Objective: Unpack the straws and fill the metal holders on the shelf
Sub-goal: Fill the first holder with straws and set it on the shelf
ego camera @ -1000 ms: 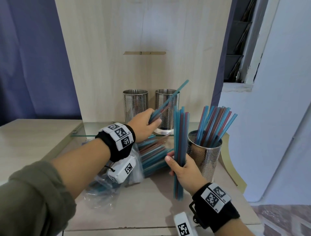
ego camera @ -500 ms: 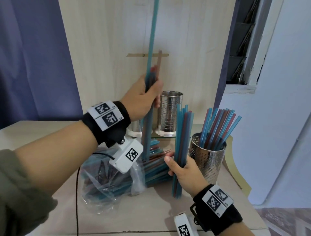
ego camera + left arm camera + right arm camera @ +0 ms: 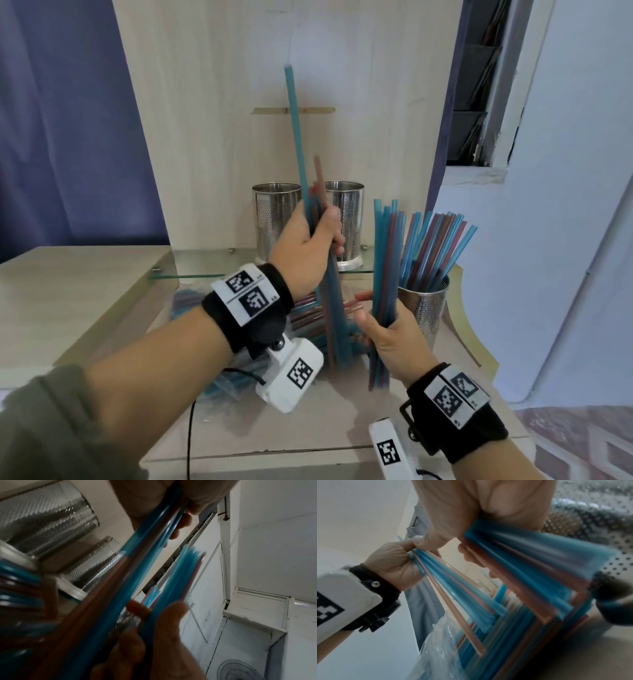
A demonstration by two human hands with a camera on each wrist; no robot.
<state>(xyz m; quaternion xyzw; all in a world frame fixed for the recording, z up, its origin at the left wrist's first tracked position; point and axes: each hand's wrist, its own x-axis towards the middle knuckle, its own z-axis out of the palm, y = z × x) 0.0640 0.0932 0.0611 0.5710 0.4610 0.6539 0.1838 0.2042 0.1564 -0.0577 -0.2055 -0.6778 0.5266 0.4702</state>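
My left hand point(image 3: 317, 236) grips a few blue and red straws point(image 3: 337, 308) upright; one blue straw point(image 3: 294, 130) sticks up far above the rest. Just to its right, my right hand point(image 3: 378, 329) holds an upright bundle of blue and red straws point(image 3: 385, 253), its upper fingers reaching toward the left hand's straws. Two empty perforated metal holders point(image 3: 275, 219) point(image 3: 347, 219) stand on the glass shelf point(image 3: 205, 263) behind the hands. A third holder point(image 3: 426, 311) on the table at the right is full of straws. The right wrist view shows both bundles point(image 3: 530, 568) close together.
A clear plastic bag point(image 3: 222, 387) with several more straws lies on the wooden table point(image 3: 68, 308) under my left forearm. A wooden back panel point(image 3: 222, 120) rises behind the shelf. A white wall point(image 3: 565, 274) stands at the right, a blue curtain point(image 3: 51, 137) at the left.
My left hand has come down and to the right with its straws, close to the right hand's bundle. The right hand's upper fingers have spread toward them.
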